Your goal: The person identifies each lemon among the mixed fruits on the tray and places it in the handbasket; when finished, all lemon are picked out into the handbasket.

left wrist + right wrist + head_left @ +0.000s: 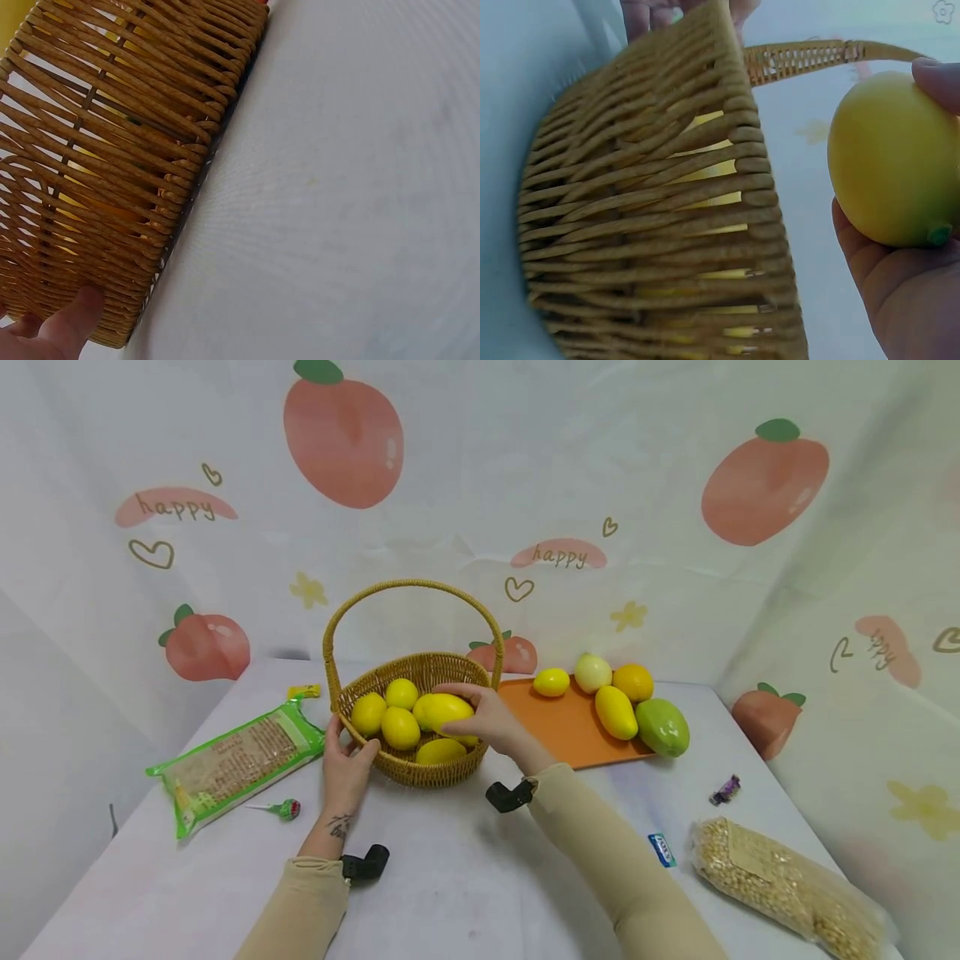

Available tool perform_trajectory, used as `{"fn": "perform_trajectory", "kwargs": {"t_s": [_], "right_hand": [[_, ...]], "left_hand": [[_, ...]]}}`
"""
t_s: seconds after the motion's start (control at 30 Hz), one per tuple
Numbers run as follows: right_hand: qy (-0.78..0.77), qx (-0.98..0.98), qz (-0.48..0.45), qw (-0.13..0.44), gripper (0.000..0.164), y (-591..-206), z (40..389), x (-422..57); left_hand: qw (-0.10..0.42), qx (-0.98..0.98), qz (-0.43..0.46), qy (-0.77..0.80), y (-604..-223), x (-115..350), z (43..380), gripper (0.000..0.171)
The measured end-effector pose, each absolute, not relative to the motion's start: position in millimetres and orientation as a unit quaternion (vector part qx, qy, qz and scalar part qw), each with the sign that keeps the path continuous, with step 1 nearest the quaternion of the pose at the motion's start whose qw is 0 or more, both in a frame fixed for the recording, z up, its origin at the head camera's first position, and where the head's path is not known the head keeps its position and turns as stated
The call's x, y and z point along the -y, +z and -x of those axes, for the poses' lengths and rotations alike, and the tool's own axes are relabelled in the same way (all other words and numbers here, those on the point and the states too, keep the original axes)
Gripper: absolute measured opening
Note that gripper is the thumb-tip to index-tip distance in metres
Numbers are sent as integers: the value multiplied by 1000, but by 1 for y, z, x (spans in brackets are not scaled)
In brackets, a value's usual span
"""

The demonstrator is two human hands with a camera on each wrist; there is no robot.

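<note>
My right hand (491, 724) holds a yellow mango (448, 713) over the right side of the wicker basket (465, 768). In the right wrist view the mango (896, 161) shows a small green stem end, with fingers and thumb around it, above the level of the basket rim. Several yellow lemons (401, 728) lie inside the basket, and another yellow fruit (440, 751) rests near its front wall. My left hand (348, 772) grips the basket's left side at the rim. A left fingertip (88, 300) lies against the woven wall in the left wrist view.
Right of the basket, an orange tray (543, 727) bears a lemon (551, 682), a mango (617, 712), an orange (633, 682) and other fruit. A green-edged food packet (243, 760) and lollipop (287, 810) lie left. Wrapped sweets and a grain bag (787, 881) lie right.
</note>
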State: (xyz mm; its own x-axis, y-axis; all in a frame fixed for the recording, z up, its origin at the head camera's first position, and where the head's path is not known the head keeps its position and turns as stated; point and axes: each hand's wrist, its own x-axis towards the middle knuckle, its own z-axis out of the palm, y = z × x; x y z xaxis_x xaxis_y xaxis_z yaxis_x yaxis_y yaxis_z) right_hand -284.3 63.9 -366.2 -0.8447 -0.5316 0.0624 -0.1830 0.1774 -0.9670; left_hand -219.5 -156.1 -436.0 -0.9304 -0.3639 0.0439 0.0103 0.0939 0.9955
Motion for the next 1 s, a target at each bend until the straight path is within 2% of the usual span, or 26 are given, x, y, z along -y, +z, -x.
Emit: {"fn": "perform_trajectory", "kwargs": {"t_s": [0.33, 0.6, 0.7, 0.87, 1.0], "right_hand": [[-633, -714, 272, 126, 56, -361, 293, -56], [-690, -657, 290, 90, 51, -355, 284, -93], [-717, -631, 291, 60, 51, -356, 282, -114], [-754, -612, 239, 4, 42, -360, 290, -146], [-749, -644, 152, -43, 43, -368, 310, -162]], "left_hand": [[153, 725, -112, -662, -437, 155, 221, 80], [150, 725, -115, -663, -435, 154, 221, 81], [151, 726, -115, -661, -434, 155, 221, 81], [151, 723, -113, -664, -434, 155, 220, 80], [143, 724, -115, -665, -435, 155, 219, 80]]}}
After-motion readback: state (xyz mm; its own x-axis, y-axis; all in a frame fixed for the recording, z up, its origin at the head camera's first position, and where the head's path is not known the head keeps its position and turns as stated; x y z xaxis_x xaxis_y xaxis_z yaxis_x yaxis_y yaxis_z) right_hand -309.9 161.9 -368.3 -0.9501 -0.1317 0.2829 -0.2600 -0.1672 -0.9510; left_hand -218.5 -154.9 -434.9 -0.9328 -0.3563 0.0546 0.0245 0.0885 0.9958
